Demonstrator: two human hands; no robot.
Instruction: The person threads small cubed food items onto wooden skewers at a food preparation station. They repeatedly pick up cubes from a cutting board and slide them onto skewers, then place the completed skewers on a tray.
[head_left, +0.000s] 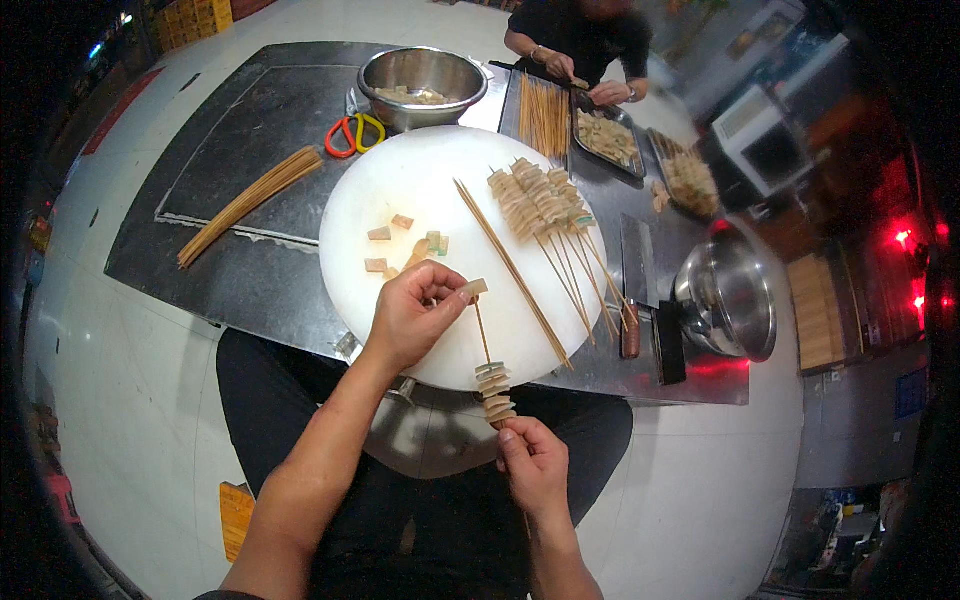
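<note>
My left hand (417, 315) pinches a pale food piece (475, 286) at the tip of a wooden skewer (482, 330). Lower on that skewer sits a stack of pale slices (495, 391), some with a greenish edge. My right hand (534, 455) grips the skewer just below the stack. Beyond my left hand, several loose pieces (379, 234) lie on the round white board (435, 165). A few bare skewers (510, 270) lie slantwise across the board. Several filled skewers (529, 199) rest at its far right, their sticks pointing towards me.
A steel bowl (422, 112) with pieces stands behind the board, beside scissors (354, 139). A skewer bundle (251, 206) lies left. At right are a cleaver (636, 262) and a steel basin (726, 292). Across the table, another person (585, 45) works near a tray of pieces (607, 139).
</note>
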